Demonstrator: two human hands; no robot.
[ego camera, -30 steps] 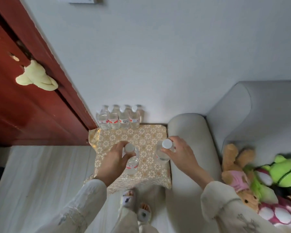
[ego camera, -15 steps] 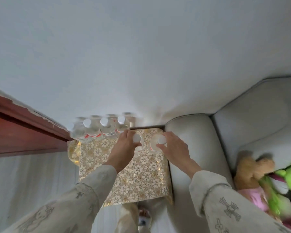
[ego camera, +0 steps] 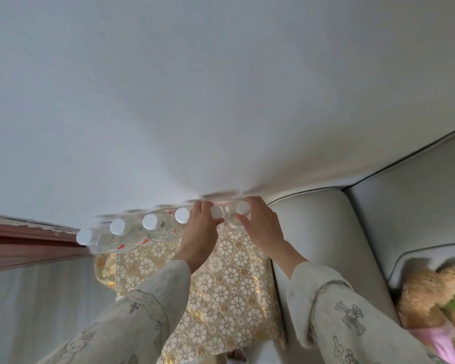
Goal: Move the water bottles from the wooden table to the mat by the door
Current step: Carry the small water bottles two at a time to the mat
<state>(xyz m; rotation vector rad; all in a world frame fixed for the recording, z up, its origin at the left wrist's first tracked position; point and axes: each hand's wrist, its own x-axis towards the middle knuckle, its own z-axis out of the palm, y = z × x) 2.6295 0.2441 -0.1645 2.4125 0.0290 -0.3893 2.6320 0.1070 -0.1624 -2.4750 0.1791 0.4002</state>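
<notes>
Hands at the far table edge, left hand (ego camera: 200, 227) gripping one bottle (ego camera: 217, 213), right hand (ego camera: 258, 225) gripping another bottle (ego camera: 241, 209)

Water bottles (ego camera: 153, 227), white caps visible: six, in one row along the wall
Bottles under a hand: two, one per hand
Bottles standing free: four
Hands: two, left hand (ego camera: 201, 227) and right hand (ego camera: 260, 227)
Patterned mat (ego camera: 229, 290), gold floral: one
Sofa (ego camera: 339, 232), grey: one
Plush toys (ego camera: 431, 298) on the sofa: at least two, partly cut off; exact count cannot be told
</notes>
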